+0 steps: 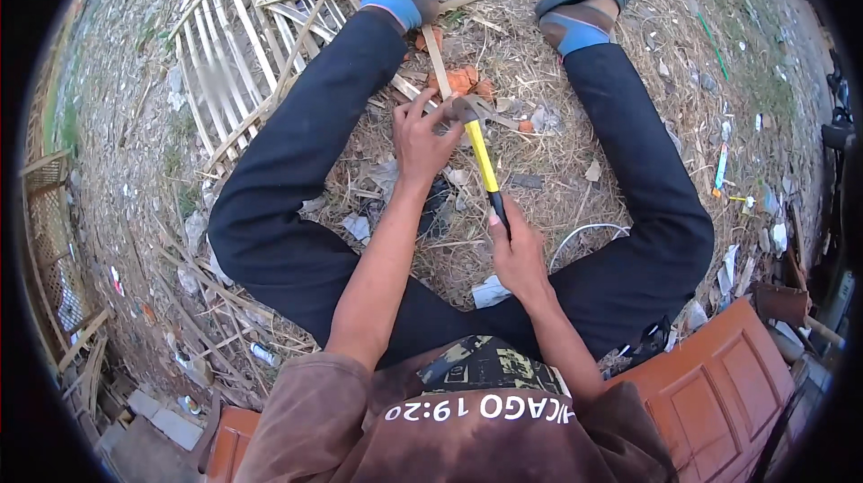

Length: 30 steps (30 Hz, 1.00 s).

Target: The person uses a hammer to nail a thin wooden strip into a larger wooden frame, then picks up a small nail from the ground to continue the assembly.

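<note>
My right hand [519,254] is wrapped around the black grip of a claw hammer [483,156] with a yellow-and-black handle. The hammer's metal head is right by the fingertips of my left hand [422,141], at the near end of a thin wooden slat [436,60]. My left thumb and fingers are bent together in a pinch there. What they pinch is too small and too covered to make out. Just beyond the hammer head, broken orange brick [463,81] lies beneath the slat.
A slatted wooden frame [238,51] lies on the ground at the far left, partly under my left foot. My outstretched legs flank the work. Dry grass and litter cover the ground. An orange-brown panelled board [710,393] is at the near right, and a woven panel [56,240] stands at the left edge.
</note>
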### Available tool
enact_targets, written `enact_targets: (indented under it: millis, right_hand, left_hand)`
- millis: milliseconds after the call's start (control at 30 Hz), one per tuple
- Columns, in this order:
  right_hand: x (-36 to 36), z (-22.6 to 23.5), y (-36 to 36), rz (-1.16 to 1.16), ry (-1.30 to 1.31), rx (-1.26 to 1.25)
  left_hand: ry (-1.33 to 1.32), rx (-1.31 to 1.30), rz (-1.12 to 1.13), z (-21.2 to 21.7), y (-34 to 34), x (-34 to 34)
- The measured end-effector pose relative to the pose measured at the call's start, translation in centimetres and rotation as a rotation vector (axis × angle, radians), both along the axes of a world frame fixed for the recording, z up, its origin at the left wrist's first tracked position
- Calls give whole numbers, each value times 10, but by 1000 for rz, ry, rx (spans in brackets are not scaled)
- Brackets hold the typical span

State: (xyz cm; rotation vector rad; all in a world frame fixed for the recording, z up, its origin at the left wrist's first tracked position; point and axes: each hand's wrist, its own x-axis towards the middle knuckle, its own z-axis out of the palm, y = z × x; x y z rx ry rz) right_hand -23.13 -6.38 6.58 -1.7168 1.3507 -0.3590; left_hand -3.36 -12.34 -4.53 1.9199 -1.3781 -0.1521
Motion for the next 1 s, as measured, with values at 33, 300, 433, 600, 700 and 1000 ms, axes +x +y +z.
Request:
enact_targets:
  millis: [33,300,433,600,700,1000]
  right_hand:
    - [-1,5,1,-18,-34,126]
    - [-13,17,-1,-245,-247,89]
    - [-13,8,3,-114,-86,28]
    - [-6,32,0,-143,-111,72]
    - [-8,19,1,-88,-42,-6]
    - [-7,31,-5,-182,-175,-67]
  left_hand:
    - [0,-9,-2,-2,1,2]
    - [22,-1,2,8,0,-4]
    - [-23,-75,4,1,-2,-5]
    - [-9,-65,3,2,-2,-8]
    - [46,-39,10,6,0,-11]
    - [51,-45,21,8,-3,-12]
